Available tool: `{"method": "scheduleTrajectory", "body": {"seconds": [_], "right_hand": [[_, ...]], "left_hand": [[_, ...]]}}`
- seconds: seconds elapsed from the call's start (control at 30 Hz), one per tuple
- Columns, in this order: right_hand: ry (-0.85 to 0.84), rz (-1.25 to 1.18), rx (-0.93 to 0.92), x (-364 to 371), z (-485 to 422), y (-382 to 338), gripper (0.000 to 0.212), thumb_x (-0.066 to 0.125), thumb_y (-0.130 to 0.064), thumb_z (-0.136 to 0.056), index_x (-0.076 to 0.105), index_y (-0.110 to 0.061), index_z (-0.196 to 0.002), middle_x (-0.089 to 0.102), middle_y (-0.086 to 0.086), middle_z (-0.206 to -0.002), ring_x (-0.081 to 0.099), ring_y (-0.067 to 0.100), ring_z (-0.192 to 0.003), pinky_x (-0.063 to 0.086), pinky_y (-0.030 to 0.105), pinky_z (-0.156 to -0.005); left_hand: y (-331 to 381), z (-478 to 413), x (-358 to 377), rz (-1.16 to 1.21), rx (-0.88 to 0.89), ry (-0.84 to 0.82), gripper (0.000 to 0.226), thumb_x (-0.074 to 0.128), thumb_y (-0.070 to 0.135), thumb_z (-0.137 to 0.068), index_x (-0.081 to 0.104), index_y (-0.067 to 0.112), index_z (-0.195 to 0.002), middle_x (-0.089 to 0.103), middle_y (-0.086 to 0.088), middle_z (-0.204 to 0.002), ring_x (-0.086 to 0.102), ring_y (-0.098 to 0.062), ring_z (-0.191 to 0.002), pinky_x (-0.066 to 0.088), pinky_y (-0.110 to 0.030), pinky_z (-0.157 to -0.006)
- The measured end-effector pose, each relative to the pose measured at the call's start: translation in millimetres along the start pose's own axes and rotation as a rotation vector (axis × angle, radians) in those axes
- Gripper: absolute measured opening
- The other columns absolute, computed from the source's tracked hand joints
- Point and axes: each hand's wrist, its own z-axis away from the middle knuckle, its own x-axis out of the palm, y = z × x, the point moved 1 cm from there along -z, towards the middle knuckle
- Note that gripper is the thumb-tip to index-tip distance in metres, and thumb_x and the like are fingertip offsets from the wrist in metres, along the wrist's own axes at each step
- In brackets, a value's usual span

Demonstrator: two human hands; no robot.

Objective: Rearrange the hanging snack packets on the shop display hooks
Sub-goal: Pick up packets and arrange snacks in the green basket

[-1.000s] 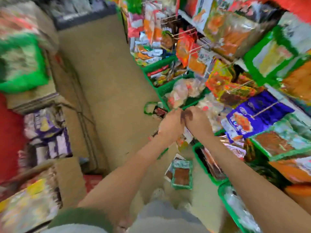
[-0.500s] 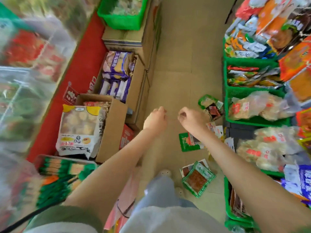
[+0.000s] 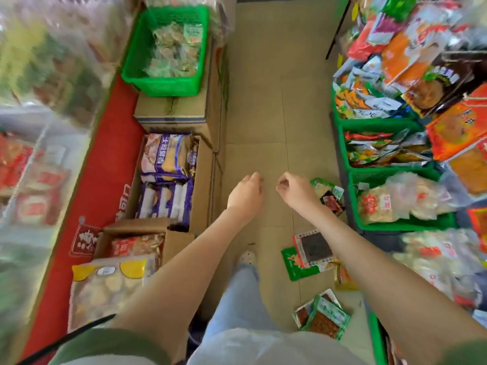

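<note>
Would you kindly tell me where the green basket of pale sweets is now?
In the head view, upper left: the green basket sits atop a closed cardboard box, left of the aisle.

hands — left hand (image 3: 246, 193), right hand (image 3: 296, 192) — parted | withdrawn from hanging packets (image 3: 421, 69) to above floor (image 3: 263, 114)
</note>
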Motion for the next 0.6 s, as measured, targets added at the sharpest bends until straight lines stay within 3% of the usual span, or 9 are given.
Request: {"method": "scheduleTrajectory", "body": {"seconds": [0.27,0.6], "right_hand": [[0.161,-0.098,0.079,-69,-103,-38,0.020,0.051,-0.017,-0.091,0.059,-0.007,-0.107,0.065,0.010,-0.107,0.059,0.029,-0.100,0.047,0.035,-0.082],[0.343,-0.144,0.113,-168,-238,-16,0.021,0.055,-0.018,-0.089,0.062,-0.007,-0.106,0.066,0.013,-0.106,0.059,0.030,-0.100,0.048,0.041,-0.085]], "left_hand": [[45,-134,-67,-0.078,0.138,-0.051,0.030,0.036,0.021,-0.097,0.048,0.011,-0.123,0.056,-0.011,-0.115,0.057,-0.029,-0.097,0.048,-0.036,-0.071],[141,-288,-91,-0.051,0.294,-0.087,0.030,0.040,0.022,-0.095,0.049,0.011,-0.122,0.054,-0.012,-0.121,0.055,-0.032,-0.106,0.048,-0.040,-0.082]]}}
